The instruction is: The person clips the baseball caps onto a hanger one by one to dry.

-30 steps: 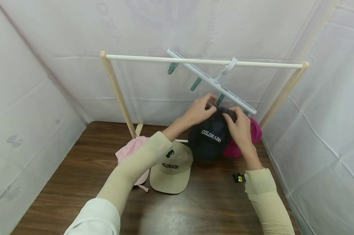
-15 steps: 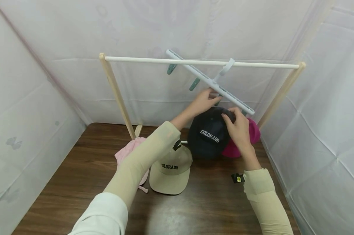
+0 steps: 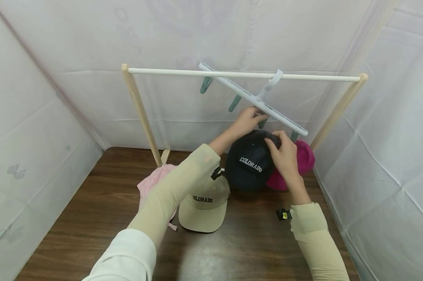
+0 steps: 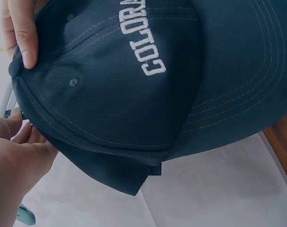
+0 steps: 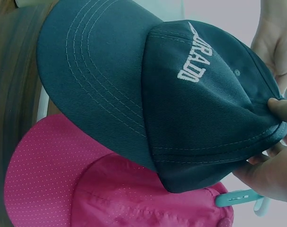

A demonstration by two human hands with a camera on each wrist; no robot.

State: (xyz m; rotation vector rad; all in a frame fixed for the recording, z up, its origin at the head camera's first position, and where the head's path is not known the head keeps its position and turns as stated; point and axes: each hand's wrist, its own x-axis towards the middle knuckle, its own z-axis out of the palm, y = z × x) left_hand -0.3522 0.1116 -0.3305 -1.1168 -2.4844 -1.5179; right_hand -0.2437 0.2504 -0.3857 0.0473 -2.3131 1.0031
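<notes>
A navy cap point(image 3: 251, 160) with white COLORADO lettering hangs brim down beneath a pale blue clip hanger point(image 3: 244, 93). My right hand point(image 3: 284, 154) pinches its crown near the top, thumb in front; the fingers behind are partly hidden. Just under the hanger bar, my left hand point(image 3: 244, 123) pinches a green clip point(image 3: 262, 123) between thumb and fingers. In the left wrist view, that left hand point(image 4: 20, 156) is beside the crown's edge. A magenta cap point(image 5: 110, 189) hangs behind the navy one, gripped by another green clip point(image 5: 238, 197).
The hanger hooks over a white rail point(image 3: 183, 73) on wooden posts point(image 3: 141, 113). Two more clips hang at its left part. A beige cap point(image 3: 204, 212) and a pink cap point(image 3: 155, 179) lie on the brown table point(image 3: 109, 203). White fabric walls point(image 3: 390, 156) enclose it.
My left hand has left the top of the navy cap and moved up to the clip. The right hand keeps its pinch on the cap. The hanger has shifted slightly.
</notes>
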